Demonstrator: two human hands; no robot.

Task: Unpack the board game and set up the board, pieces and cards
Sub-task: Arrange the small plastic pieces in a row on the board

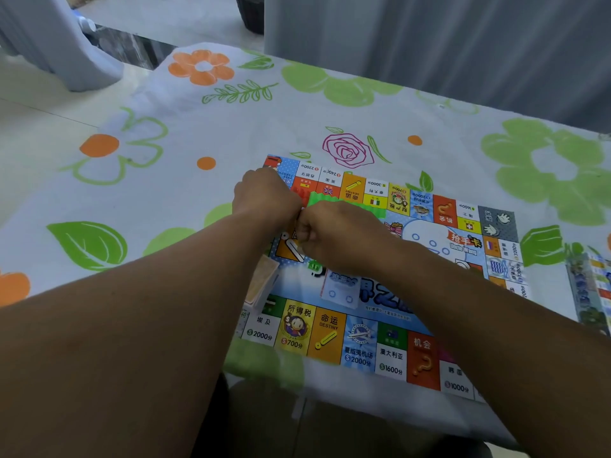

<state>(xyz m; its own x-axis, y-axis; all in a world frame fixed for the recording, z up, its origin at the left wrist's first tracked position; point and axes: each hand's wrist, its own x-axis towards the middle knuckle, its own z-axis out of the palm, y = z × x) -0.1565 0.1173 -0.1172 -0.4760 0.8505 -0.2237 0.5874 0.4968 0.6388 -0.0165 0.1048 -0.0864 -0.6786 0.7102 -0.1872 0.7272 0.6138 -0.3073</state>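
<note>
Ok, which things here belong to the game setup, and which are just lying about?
Part of the job:
game board
pack of green and red pieces, pinched by left hand and right hand
orange card stack
blue card stack
printed box, right edge

Just lying about:
floral tablecloth
grey chair
curtain
</note>
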